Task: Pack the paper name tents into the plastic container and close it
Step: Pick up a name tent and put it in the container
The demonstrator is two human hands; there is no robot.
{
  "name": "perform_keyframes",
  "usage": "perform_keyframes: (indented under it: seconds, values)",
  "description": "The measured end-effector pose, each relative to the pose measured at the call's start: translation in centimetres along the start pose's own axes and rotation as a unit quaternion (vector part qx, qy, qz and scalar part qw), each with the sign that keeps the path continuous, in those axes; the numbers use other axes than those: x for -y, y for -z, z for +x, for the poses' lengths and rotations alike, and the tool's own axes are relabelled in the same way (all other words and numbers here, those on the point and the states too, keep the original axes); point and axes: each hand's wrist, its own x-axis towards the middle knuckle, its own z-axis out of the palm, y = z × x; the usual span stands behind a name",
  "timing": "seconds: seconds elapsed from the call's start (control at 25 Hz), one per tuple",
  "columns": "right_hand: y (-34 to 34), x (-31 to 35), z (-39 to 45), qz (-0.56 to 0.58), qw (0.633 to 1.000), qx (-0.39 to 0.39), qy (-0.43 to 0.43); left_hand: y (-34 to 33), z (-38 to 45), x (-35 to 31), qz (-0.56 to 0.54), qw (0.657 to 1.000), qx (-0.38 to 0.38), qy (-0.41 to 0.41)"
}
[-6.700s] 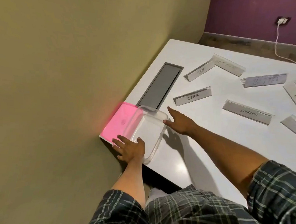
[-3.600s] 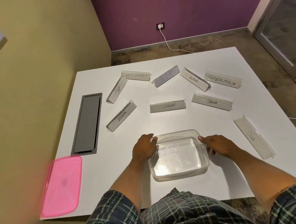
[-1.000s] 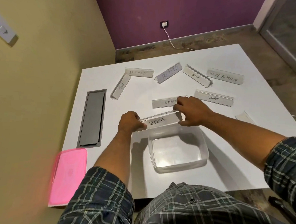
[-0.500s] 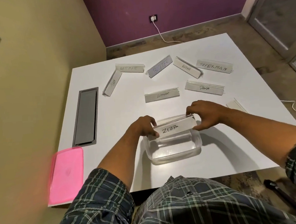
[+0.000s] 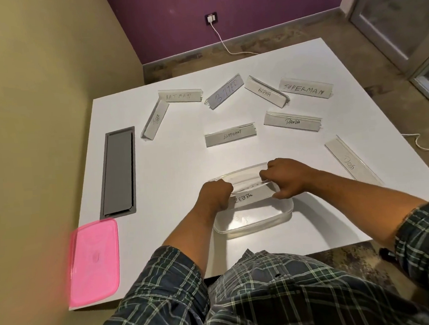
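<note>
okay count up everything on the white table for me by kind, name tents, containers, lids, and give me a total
Name tents: 8 (seven on the table, plus the Zebra tent held by the left hand and right hand over the container)
Clear plastic containers: 1
Pink lids: 1
Total: 10

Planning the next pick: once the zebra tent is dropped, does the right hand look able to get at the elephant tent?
Probably yes. The elephant tent stands just beyond the container, with bare table between it and the right hand, and nothing lies on it.
</note>
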Motion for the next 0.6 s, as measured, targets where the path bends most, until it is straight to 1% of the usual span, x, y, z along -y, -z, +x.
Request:
perform_keyframes:
  seconds: [0.16, 0.32, 0.4, 0.48, 0.6]
  values:
    - [-1.1, 1.0, 1.0, -0.059, 0.997, 0.037, -0.017, -0.4, 0.4, -0.5, 0.019, 1.000, -0.006, -0.010]
    - [-2.6, 2.2, 2.8, -0.148, 0.986, 0.072, -0.032, -0.9, 0.7, -0.7, 0.038, 0.999, -0.014, -0.020]
    - [-3.3, 2.9, 3.6, -0.171, 0.980, 0.090, -0.043, -1.2, 0.7, -0.8, 0.044, 0.999, -0.017, -0.026]
    - [-3.9, 3.2, 3.8, -0.181, 0.978, 0.084, -0.059, -1.6, 0.6, -0.6, 0.039, 0.999, -0.024, -0.029]
    - [-4.5, 3.3, 3.7, -0.187, 0.977, 0.064, -0.076, -2.1, 0.4, -0.3, -0.004, 0.999, -0.040, -0.025]
